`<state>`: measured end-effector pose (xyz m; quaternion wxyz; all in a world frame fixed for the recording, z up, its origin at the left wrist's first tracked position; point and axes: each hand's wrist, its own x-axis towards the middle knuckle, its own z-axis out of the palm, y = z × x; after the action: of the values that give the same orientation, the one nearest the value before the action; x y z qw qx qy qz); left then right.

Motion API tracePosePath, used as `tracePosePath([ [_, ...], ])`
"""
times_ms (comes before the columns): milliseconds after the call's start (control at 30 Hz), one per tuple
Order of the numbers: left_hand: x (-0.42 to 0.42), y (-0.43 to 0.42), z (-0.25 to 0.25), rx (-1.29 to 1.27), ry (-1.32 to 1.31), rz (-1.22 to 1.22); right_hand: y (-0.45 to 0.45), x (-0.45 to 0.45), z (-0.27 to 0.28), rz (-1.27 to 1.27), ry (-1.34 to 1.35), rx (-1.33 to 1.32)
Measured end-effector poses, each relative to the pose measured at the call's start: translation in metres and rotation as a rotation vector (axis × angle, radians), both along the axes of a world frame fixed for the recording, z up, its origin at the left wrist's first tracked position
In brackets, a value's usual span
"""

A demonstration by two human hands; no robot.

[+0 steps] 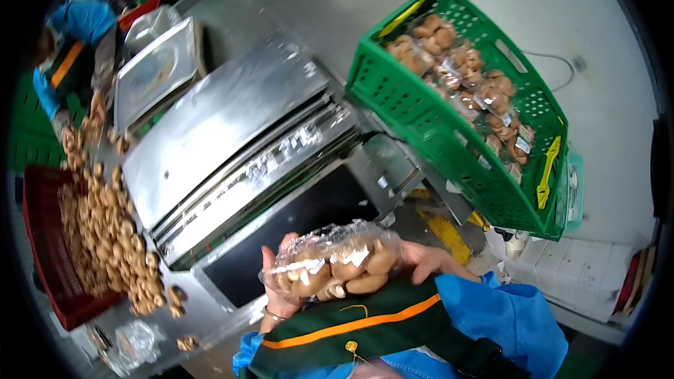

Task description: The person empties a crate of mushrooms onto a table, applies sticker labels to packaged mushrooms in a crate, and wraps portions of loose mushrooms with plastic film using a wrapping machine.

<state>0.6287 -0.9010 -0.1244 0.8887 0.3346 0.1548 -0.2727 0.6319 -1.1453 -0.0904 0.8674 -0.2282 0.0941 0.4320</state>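
A clear plastic-wrapped pack of brown mushrooms point(351, 267) is held between my two hands, close in front of my apron. My left hand point(279, 298) grips its left end, with fingertips showing behind the film. At the right end, my right hand point(421, 260) closes on the pack, and its far fingers are hidden behind it. Just beyond the pack lies the black plate point(288, 231) of a metal wrapping machine point(232, 133). Crumpled film clings along the machine's bar.
A green crate point(449, 126) of wrapped mushroom packs stands at the upper right. Loose mushrooms point(112, 238) spill from a red crate point(38, 238) at the left. A co-worker point(84, 49) handles mushrooms beside a metal tray point(158, 74). Crumpled plastic point(138, 342) lies lower left.
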Motion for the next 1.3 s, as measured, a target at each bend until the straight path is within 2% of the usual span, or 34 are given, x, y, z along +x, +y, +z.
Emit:
tracePosePath([
  [33, 0.012, -0.008, 0.004, 0.405, -0.240, -0.203, -0.008, 0.013, 0.033, -0.018, -0.150, -0.100],
  [67, 0.028, -0.022, 0.014, 0.027, -0.119, -0.142, -0.029, 0.020, 0.021, -0.117, -0.388, -0.343],
  [100, 0.044, -0.035, 0.025, -0.331, 0.043, -0.097, -0.055, 0.029, 0.019, -0.221, -0.512, -0.456],
  [133, 0.078, -0.055, 0.051, 0.047, -0.509, -0.399, -0.081, 0.037, 0.017, -0.325, -0.625, -0.590],
  [167, 0.113, -0.074, 0.078, 0.446, -1.080, -0.498, -0.107, 0.056, 0.033, -0.437, -0.627, -0.588],
  [200, 0.140, -0.087, 0.090, 0.470, -1.189, -0.583, -0.135, 0.076, 0.053, -0.549, -0.627, -0.586],
  [233, 0.159, -0.100, 0.097, 0.483, -1.138, -0.511, -0.164, 0.097, 0.073, -0.656, -0.623, -0.585],
  [300, 0.195, -0.109, 0.099, 0.864, -1.267, -0.404, -0.217, 0.129, 0.087, -0.807, -0.549, -0.592],
  [367, 0.212, -0.114, 0.104, 0.928, -1.219, -0.328, -0.261, 0.150, 0.066, -0.860, -0.349, -0.618],
  [400, 0.216, -0.115, 0.101, 0.919, -1.189, -0.327, -0.252, 0.156, 0.054, -0.849, -0.331, -0.742],
  [433, 0.217, -0.116, 0.097, 0.911, -1.159, -0.325, -0.277, 0.158, 0.008, -0.781, -0.206, -0.761],
  [467, 0.219, -0.116, 0.093, 0.934, -1.144, -0.326, -0.262, 0.164, -0.013, -0.798, -0.044, -0.747],
  [533, 0.219, -0.114, 0.084, 0.986, -1.119, -0.319, -0.254, 0.175, -0.084, -0.714, 0.140, -0.605],
  [567, 0.218, -0.109, 0.082, 1.022, -1.114, -0.326, -0.245, 0.182, -0.095, -0.808, 0.303, -0.484],
  [633, 0.212, -0.090, 0.080, 1.096, -1.105, -0.336, -0.253, 0.189, -0.091, -0.829, 0.320, -0.563],
  [667, 0.207, -0.078, 0.079, 1.139, -1.104, -0.321, -0.254, 0.190, -0.082, -0.768, 0.221, -0.640],
  [833, 0.165, -0.009, 0.070, 1.208, -0.784, -0.124, -0.240, 0.189, -0.027, -0.759, -0.053, -0.907],
  [900, 0.153, 0.015, 0.069, 1.214, -0.748, -0.036, -0.268, 0.195, -0.069, -0.758, -0.101, -0.836],
  [967, 0.148, 0.035, 0.062, 1.212, -0.746, 0.023, -0.272, 0.202, -0.105, -0.800, -0.117, -0.911],
  [1000, 0.146, 0.043, 0.063, 1.219, -0.730, 0.068, -0.272, 0.201, -0.101, -0.724, -0.143, -0.946],
  [1033, 0.144, 0.056, 0.060, 1.229, -0.752, 0.120, -0.272, 0.202, -0.078, -0.601, -0.065, -1.035],
  [1100, 0.136, 0.088, 0.061, 1.294, -0.691, 0.188, -0.292, 0.212, -0.044, -0.074, -0.500, -2.148],
  [1133, 0.132, 0.104, 0.062, 1.288, -0.647, 0.241, -0.310, 0.226, -0.043, 0.097, -0.839, -2.588],
  [1167, 0.126, 0.121, 0.060, 1.274, -0.604, 0.289, -0.255, 0.243, -0.006, -0.218, -1.182, -2.561],
  [1200, 0.121, 0.136, 0.055, 1.281, -0.598, 0.306, -0.187, 0.268, 0.032, -0.372, -1.235, -2.212],
  [1233, 0.119, 0.146, 0.049, 1.248, -0.573, 0.364, -0.099, 0.283, 0.067, -0.459, -1.304, -1.884],
  [1267, 0.115, 0.153, 0.049, 1.240, -0.545, 0.380, -0.047, 0.305, 0.074, -0.395, -1.322, -1.774],
  [1300, 0.112, 0.158, 0.049, 1.229, -0.517, 0.402, 0.008, 0.325, 0.073, -0.337, -1.465, -1.586],
])
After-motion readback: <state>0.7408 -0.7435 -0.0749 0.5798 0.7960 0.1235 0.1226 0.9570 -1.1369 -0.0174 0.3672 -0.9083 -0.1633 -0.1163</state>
